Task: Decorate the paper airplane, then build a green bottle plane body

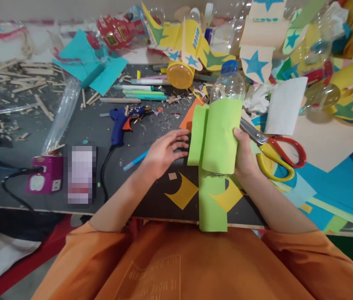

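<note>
A clear plastic bottle point(225, 85) with a blue cap stands wrapped in light green paper point(221, 137). My right hand point(244, 154) grips the wrapped bottle from its right side, thumb on the paper and the other fingers hidden behind it. The paper's loose end curls out on the bottle's left. Close to that curl, my left hand point(170, 151) holds nothing, its fingers stretched out and slightly apart. Below the bottle, a green strip point(213, 204) reaches over the table's front edge. Yellow paper offcuts point(183, 191) lie beside and over the strip.
Scissors point(265, 143) with red and yellow handles lie right of the bottle. A blue glue gun point(124, 118), markers point(143, 92), a blurred-out phone-like object point(81, 175) and a purple box point(45, 175) are to the left. Decorated yellow bottles point(180, 71) and wood sticks point(32, 77) fill the back.
</note>
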Demonstrator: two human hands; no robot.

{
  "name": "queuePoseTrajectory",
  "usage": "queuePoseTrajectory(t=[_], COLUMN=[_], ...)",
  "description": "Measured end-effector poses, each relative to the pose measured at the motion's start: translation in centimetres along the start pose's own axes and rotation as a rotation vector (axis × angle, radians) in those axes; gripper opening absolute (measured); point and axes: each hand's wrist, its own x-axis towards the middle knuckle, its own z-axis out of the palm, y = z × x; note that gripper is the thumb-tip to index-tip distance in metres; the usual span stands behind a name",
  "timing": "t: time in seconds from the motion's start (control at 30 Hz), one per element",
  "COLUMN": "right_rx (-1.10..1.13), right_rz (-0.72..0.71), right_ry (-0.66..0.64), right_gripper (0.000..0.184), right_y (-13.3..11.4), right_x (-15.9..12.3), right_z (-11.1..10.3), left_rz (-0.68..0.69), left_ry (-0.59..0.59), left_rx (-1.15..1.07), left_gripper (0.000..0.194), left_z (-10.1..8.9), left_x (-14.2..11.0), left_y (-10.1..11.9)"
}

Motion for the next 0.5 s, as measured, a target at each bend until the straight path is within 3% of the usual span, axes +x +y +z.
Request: queuePoseTrajectory(t=[0.13, 0.3, 0.5], right_rx=[0.040, 0.046, -0.002], right_rz=[0.001, 0.004, -0.042], right_ry=[-0.031, -0.026, -0.008], right_gripper=[0.060, 0.064, 0.056], right_y=[0.4, 0.8, 1.1], right_x=[0.3, 0.7, 0.8], right_z=[0.3, 0.2, 0.1], left_rz=[-0.089, 0.025, 0.116], left_ry=[-0.030, -0.114, -0.142], left_rx=[-0.092, -0.001, 0.038], left_gripper=[0.011, 0.016, 0.020], left_z=[1.5, 1.2, 1.0], left_x=[0.7, 0.6, 0.4], left_y=[-1.5, -2.3, -3.1])
